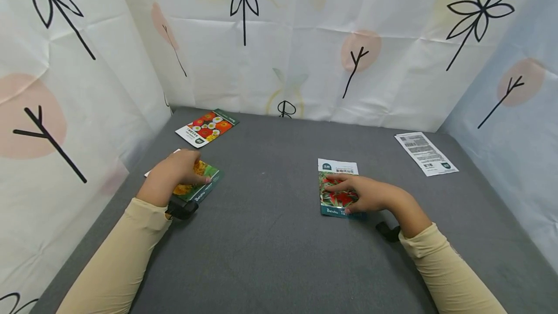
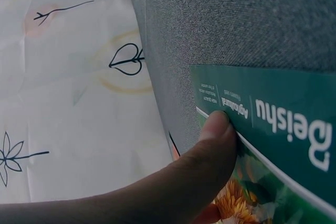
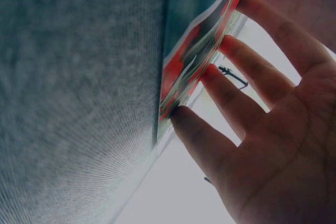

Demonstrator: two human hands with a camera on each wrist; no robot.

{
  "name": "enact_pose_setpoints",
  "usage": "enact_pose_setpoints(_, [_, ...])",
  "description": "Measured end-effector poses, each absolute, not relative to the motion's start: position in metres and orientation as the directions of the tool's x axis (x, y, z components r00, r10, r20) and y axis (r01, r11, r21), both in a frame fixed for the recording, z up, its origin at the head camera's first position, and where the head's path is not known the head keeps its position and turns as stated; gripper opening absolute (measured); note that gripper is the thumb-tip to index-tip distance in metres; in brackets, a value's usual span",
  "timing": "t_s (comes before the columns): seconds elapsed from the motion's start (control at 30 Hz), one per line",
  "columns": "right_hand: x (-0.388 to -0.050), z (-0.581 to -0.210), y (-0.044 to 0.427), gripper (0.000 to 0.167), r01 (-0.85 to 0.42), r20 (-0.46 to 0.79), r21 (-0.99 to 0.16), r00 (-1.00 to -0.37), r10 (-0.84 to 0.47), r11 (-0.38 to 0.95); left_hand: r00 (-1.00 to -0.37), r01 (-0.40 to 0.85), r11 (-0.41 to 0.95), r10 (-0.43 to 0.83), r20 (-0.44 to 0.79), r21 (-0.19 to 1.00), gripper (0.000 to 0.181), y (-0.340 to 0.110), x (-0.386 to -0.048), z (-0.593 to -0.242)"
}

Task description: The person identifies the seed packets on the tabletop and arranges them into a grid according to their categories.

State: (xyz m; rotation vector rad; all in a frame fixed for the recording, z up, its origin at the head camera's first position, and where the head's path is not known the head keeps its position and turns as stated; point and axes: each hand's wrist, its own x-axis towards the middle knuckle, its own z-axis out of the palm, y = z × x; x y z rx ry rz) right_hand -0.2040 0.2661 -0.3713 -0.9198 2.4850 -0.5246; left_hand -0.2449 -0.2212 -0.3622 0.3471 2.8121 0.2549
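In the head view, my left hand (image 1: 176,171) rests on a seed packet (image 1: 206,192) with yellow-orange flowers and a dark green band, flat at the table's left side. The left wrist view shows the thumb (image 2: 218,129) touching the packet's face near its white lettering; the other fingers are mostly hidden there. My right hand (image 1: 366,194) lies over a seed packet (image 1: 329,196) with red flowers, right of centre. Its fingers are spread, and in the right wrist view several fingertips (image 3: 231,43) touch the printed face.
A seed packet (image 1: 209,127) with red, orange and white flowers lies at the back left of the grey table (image 1: 266,236). Another packet (image 1: 425,153), its white printed back up, lies at the right. Patterned white cloth (image 1: 305,71) hangs behind and at both sides.
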Motion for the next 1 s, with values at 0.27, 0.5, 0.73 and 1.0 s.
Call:
enact_pose_setpoints(0.27, [-0.2046, -0.3722, 0.2641, 0.066, -0.522, -0.261, -0.504, -0.667, -0.698, 0.688, -0.927, 0.211, 0.956, 0.262, -0.268, 0.206, 0.070, -0.2229, -0.2442, -0.3632])
enact_pose_setpoints(0.5, [-0.2040, -0.3708, 0.2618, 0.064, -0.516, -0.258, -0.501, -0.677, -0.689, 0.695, -0.925, 0.204, 0.951, 0.265, -0.272, 0.231, 0.069, -0.2256, -0.2449, -0.3672])
enact_pose_setpoints(0.73, [-0.2008, -0.3658, 0.2612, 0.065, -0.493, -0.217, -0.450, -0.748, -0.627, 0.744, -0.924, 0.215, 0.948, 0.276, -0.264, 0.236, 0.068, -0.2254, -0.2460, -0.3691])
enact_pose_setpoints(1.0, [-0.2003, -0.3642, 0.2610, 0.070, -0.463, -0.252, -0.431, -0.763, -0.596, 0.775, -0.926, 0.215, 0.953, 0.268, -0.264, 0.214, 0.068, -0.2245, -0.2472, -0.3673])
